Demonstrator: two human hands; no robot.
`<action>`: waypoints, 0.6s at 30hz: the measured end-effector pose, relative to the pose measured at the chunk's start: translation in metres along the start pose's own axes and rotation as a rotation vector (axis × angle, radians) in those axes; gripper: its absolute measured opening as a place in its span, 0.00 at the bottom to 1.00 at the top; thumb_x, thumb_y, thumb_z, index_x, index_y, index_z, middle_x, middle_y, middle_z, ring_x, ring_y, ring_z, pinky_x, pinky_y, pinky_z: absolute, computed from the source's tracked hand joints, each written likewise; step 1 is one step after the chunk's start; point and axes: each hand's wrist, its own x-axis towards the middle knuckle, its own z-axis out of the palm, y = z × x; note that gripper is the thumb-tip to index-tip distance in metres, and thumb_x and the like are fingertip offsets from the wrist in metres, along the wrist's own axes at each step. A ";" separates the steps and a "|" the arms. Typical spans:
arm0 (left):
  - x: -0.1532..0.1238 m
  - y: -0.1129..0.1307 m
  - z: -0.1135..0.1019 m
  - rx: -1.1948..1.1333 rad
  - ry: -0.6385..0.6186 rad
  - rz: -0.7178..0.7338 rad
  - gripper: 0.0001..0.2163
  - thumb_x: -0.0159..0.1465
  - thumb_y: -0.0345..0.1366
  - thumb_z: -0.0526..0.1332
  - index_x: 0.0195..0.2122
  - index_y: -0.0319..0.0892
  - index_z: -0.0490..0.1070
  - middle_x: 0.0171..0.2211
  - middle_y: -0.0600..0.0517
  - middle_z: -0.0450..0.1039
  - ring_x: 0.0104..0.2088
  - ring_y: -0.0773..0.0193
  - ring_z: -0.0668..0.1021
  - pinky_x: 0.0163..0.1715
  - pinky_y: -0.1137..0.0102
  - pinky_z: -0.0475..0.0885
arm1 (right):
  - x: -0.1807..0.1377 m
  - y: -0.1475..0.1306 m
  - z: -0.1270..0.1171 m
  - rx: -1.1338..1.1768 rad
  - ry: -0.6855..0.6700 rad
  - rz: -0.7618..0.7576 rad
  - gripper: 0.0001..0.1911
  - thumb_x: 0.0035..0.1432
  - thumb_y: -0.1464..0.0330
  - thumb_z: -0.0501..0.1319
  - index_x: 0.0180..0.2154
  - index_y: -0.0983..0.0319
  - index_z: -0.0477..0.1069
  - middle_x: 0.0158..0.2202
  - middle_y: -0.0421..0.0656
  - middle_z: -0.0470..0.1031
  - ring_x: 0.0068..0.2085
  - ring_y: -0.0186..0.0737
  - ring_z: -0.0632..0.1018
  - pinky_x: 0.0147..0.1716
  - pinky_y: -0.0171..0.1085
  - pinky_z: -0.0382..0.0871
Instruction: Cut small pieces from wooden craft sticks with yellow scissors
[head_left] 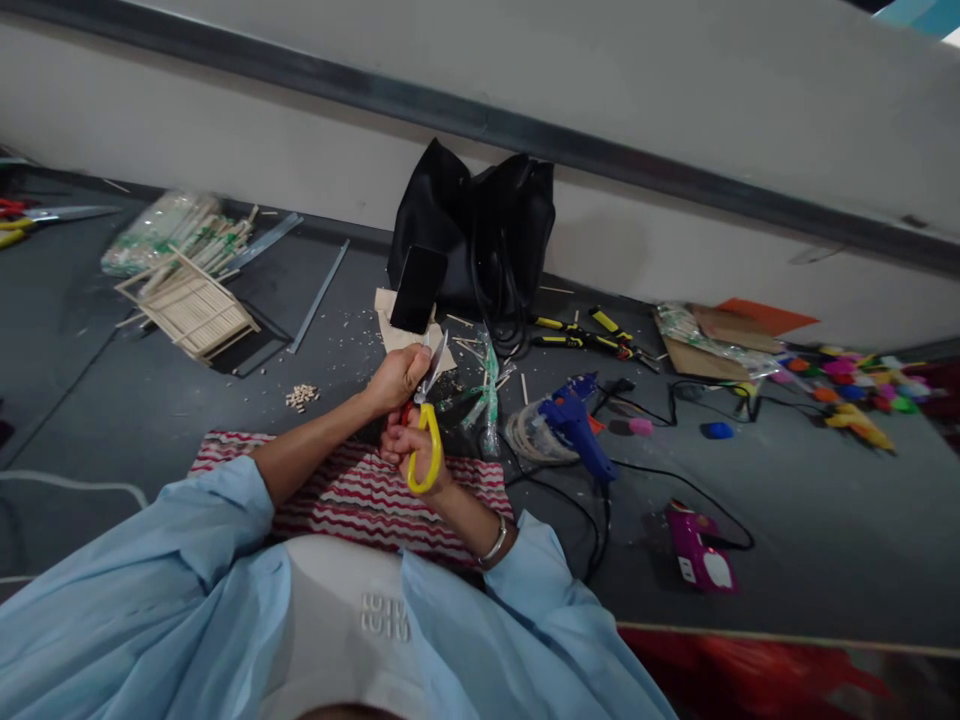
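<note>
My right hand (pixel 411 442) is wrapped round the handles of a pair of scissors (pixel 426 450) with one yellow and one red loop. The blades point up and away, and they look parted. Close beside the blades is my left hand (pixel 399 378), its fingers pinched together; whatever they hold is too small to make out. Under both forearms lies a red-and-white striped cloth (pixel 345 490). Left of my left hand sits a small heap of short cut stick pieces (pixel 301 397). Just beyond the hands, a phone (pixel 418 288) leans against a black bag (pixel 469 220).
At the left are a small stick frame (pixel 191 310), bagged sticks (pixel 165 235) and a metal ruler (pixel 319 297). To the right, a blue glue gun (pixel 577 425) rests on a plastic tub, with cables, pliers (pixel 581 340), colourful pompoms (pixel 847 375) and a purple power socket (pixel 701 550).
</note>
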 end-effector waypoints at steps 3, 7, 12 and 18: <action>0.001 0.000 -0.001 -0.010 -0.008 -0.003 0.17 0.66 0.46 0.45 0.24 0.43 0.56 0.19 0.58 0.53 0.23 0.70 0.60 0.25 0.73 0.55 | -0.001 0.000 0.002 0.034 0.008 0.004 0.19 0.28 0.75 0.56 0.28 0.58 0.55 0.28 0.29 0.63 0.19 0.21 0.57 0.16 0.25 0.48; 0.001 -0.001 -0.001 -0.029 -0.002 0.002 0.17 0.66 0.46 0.45 0.24 0.42 0.57 0.19 0.58 0.55 0.23 0.70 0.61 0.26 0.73 0.57 | 0.000 0.001 0.003 0.003 0.048 0.000 0.19 0.28 0.75 0.56 0.28 0.58 0.54 0.27 0.29 0.63 0.18 0.21 0.54 0.16 0.24 0.47; 0.002 -0.003 -0.001 0.010 -0.007 0.042 0.19 0.68 0.48 0.43 0.25 0.42 0.58 0.22 0.56 0.59 0.25 0.69 0.64 0.27 0.72 0.59 | 0.001 0.000 0.002 -0.034 0.071 -0.018 0.18 0.29 0.74 0.56 0.28 0.58 0.55 0.24 0.28 0.61 0.17 0.21 0.54 0.15 0.24 0.44; 0.006 -0.001 -0.014 0.205 -0.016 0.063 0.21 0.68 0.51 0.42 0.28 0.42 0.60 0.23 0.54 0.63 0.25 0.66 0.66 0.27 0.71 0.57 | 0.001 -0.003 0.002 -0.090 0.102 -0.038 0.15 0.30 0.72 0.56 0.28 0.58 0.58 0.20 0.28 0.58 0.18 0.23 0.54 0.15 0.25 0.45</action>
